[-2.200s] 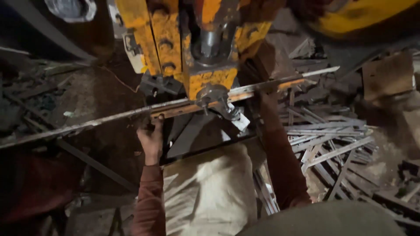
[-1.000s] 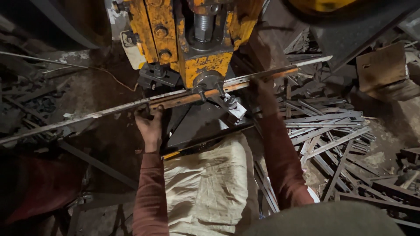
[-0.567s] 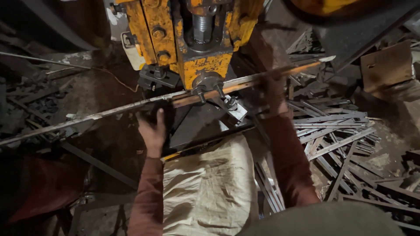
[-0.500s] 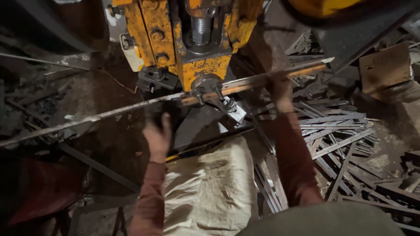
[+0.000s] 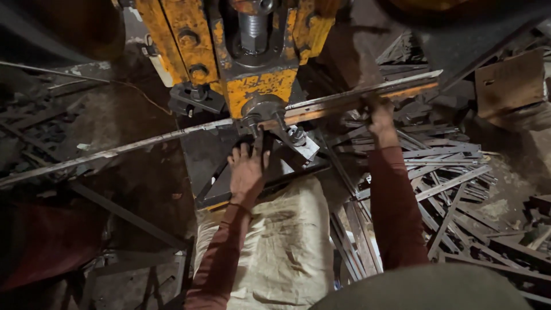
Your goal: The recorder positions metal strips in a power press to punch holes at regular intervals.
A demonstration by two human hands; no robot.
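Note:
A long angle-iron bar point(image 5: 143, 144) runs from the far left up to the right, passing under the ram of a worn yellow press point(image 5: 252, 74). My right hand point(image 5: 380, 117) is closed on the bar just right of the press. Under the ram, below the bar, my left hand point(image 5: 248, 166) reaches toward the die with its fingers spread and nothing in it. Both arms wear dark red sleeves.
A pale woven sack point(image 5: 275, 247) lies on the dark press bed point(image 5: 201, 161). Several cut metal strips point(image 5: 442, 178) are heaped on the floor at the right. A rusty plate point(image 5: 508, 83) stands at the far right, with dark scrap point(image 5: 34, 126) at the left.
My left hand has let go of the bar and moved right and down, beneath the ram. The right hand has kept its grip on the bar.

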